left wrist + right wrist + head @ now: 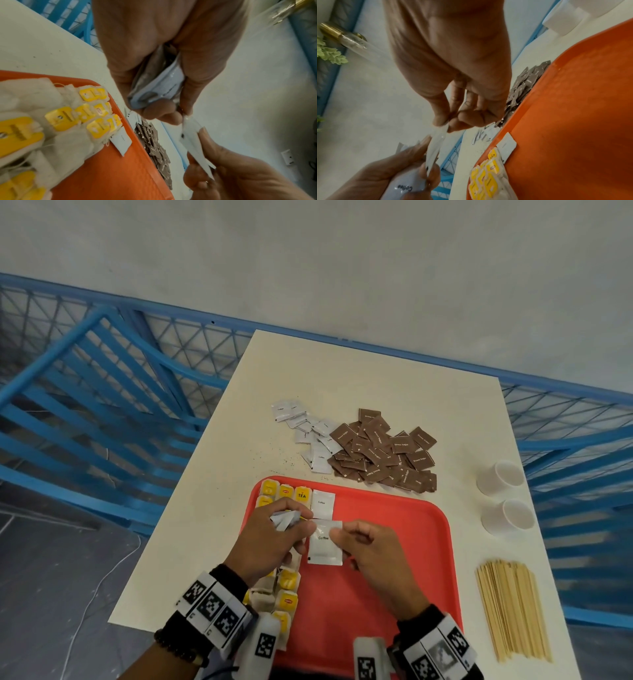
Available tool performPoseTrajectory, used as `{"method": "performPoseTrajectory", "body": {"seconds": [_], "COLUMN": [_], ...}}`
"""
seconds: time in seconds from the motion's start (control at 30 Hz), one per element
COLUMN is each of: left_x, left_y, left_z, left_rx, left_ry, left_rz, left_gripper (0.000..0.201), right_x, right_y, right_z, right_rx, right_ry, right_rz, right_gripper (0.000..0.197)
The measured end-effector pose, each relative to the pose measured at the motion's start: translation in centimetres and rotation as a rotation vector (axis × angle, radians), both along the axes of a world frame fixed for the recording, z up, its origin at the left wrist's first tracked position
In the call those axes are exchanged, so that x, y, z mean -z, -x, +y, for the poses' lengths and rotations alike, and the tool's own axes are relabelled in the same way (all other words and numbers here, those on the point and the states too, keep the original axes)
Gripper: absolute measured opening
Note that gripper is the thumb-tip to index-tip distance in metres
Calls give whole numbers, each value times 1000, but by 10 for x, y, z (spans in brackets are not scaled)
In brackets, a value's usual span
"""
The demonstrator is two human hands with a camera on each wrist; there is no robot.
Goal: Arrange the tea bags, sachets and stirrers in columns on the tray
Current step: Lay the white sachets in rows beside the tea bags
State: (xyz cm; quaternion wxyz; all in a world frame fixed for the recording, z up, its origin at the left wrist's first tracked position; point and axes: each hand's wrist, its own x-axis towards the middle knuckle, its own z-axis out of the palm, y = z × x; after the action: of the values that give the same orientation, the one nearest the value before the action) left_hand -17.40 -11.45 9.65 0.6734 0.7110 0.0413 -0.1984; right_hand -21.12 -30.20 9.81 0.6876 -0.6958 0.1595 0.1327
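A red tray [404,570] lies at the table's near edge. Yellow-tagged tea bags [288,580] fill columns along its left side, partly hidden under my left hand. One white coffee sachet [323,504] lies flat beside the top tea bags. My left hand [303,525] grips a bundle of white coffee sachets [157,86] above the tray. My right hand [337,537] pinches the right edge of a single coffee sachet [325,544] held just above the tray, its left edge against my left fingers. That sachet [436,143] shows edge-on in the right wrist view.
Beyond the tray lie a loose pile of white sachets [310,433] and a bigger heap of brown sugar sachets [383,455]. Wooden stirrers [513,607] lie bundled at the right, below two white cups [500,477]. A blue chair [85,392] stands left of the table.
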Motion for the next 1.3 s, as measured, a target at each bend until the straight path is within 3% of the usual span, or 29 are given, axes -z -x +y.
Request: {"method": "performPoseTrajectory", "body": {"seconds": [0.13,0.27,0.4,0.53,1.03,1.3], "left_x": [15,21,23,24,25,26], "left_y": [3,9,12,11,13,15], "left_z": [4,12,16,19,17,18], "left_rx": [-115,-119,-113,-122,-104,-105], "left_ry": [-49,-84,-99,-92,-54,-49], "left_rz": [48,63,68,78,96,108], "left_gripper": [9,8,9,10,11,9], "right_x": [32,68,87,98,103,111], "right_y": [-20,-57,-83,-81,-76,-69], "right_z": [-22,-45,-49,-46,-31,-29], "right_rx": [94,135,74,135,115,8], "right_ry": [188,370,465,624,684,713], "right_rz": [100,213,213,177,150,61], "right_gripper": [8,10,14,18,16,36]}}
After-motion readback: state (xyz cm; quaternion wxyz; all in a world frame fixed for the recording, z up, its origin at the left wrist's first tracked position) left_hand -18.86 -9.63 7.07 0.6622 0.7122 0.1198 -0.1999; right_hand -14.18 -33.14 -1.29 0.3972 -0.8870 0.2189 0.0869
